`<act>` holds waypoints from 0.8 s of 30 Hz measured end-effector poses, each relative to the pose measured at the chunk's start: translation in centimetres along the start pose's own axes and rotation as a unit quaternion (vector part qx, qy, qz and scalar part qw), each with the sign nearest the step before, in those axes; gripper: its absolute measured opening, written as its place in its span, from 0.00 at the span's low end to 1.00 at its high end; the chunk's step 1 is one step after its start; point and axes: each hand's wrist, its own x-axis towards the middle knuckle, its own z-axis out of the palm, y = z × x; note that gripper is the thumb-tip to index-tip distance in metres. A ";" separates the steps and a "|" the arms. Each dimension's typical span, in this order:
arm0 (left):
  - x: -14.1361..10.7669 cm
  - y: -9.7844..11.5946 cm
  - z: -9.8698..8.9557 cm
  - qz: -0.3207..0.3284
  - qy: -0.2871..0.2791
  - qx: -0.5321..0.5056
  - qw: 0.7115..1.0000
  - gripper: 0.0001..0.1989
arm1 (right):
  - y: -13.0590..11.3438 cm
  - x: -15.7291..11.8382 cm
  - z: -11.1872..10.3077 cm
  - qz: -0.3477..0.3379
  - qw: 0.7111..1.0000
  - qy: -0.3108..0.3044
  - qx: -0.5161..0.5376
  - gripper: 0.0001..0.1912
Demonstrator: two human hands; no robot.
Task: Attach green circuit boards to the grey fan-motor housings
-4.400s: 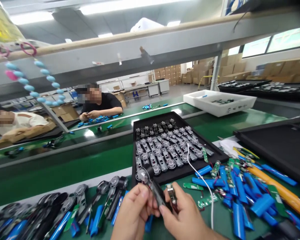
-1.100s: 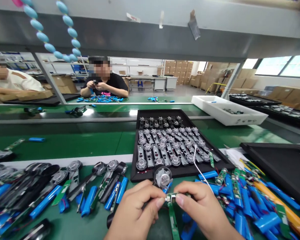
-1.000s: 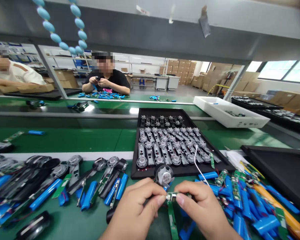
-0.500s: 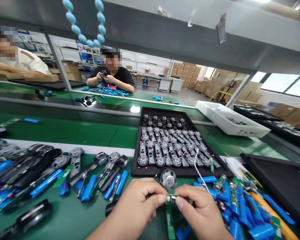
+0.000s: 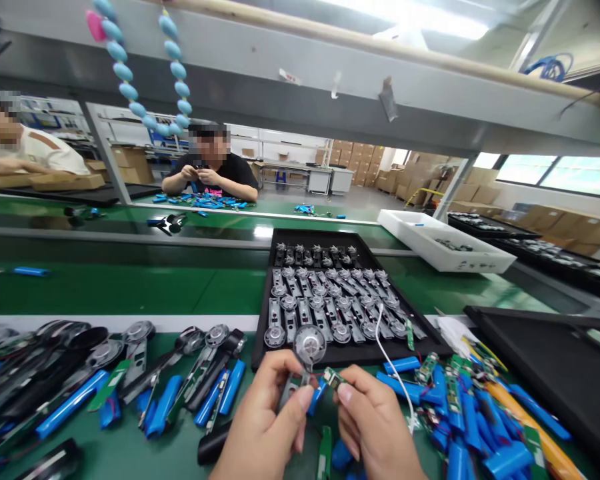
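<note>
The hands have drawn apart from their fingertip meeting: the left hand (image 5: 263,420) now clasps a round-headed metal bracket (image 5: 309,347) upright, while the right hand (image 5: 373,427) pinches a small green circuit board (image 5: 333,378) just beside it.

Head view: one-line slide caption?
Left hand holds a round-headed unit, right hand a small green circuit board, beside a black tray of similar units and blue battery cells.

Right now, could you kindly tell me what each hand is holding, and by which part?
The left hand grips a round-headed metal bracket by its stem; the right hand pinches a small green circuit board by its edge.
</note>
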 end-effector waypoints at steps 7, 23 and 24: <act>0.1 -0.7 0.4 0.003 0.017 -0.057 0.998 0.25 | 1.1 -0.4 -0.7 -0.071 0.986 -0.034 -0.145 0.25; -0.2 -0.6 0.7 -0.028 -0.007 -0.105 0.994 0.27 | -0.7 -1.0 -0.7 -0.279 0.896 -0.026 -0.344 0.19; -0.3 -0.7 0.7 -0.027 -0.008 -0.105 0.994 0.26 | -0.7 -1.0 -0.8 -0.282 0.895 -0.025 -0.346 0.19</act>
